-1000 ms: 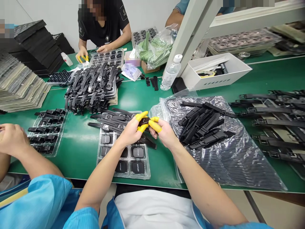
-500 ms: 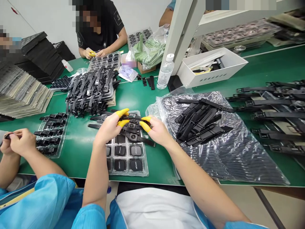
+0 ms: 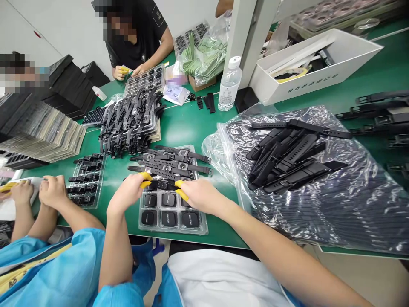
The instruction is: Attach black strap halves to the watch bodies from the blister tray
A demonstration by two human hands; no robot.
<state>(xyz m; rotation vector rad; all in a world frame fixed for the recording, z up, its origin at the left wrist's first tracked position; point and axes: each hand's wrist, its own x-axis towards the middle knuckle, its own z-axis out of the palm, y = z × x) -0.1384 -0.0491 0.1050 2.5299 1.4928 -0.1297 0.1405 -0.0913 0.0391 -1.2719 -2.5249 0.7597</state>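
My left hand (image 3: 128,194) and right hand (image 3: 196,196), fingertips in yellow cots, pinch a black watch (image 3: 162,185) between them, over a clear tray (image 3: 204,228) holding black watch faces. Loose black straps (image 3: 287,160) lie on a plastic bag (image 3: 351,204) beside it.

honestly nothing's readable here: the watch faces in the clear tray (image 3: 173,218) have tiny pale print, the black shirt (image 3: 143,36) has a small chest logo, the white bin (image 3: 315,70) has marks, all too small to make out.

Green bench (image 3: 188,123) with trays (image 3: 174,215), straps (image 3: 287,157)
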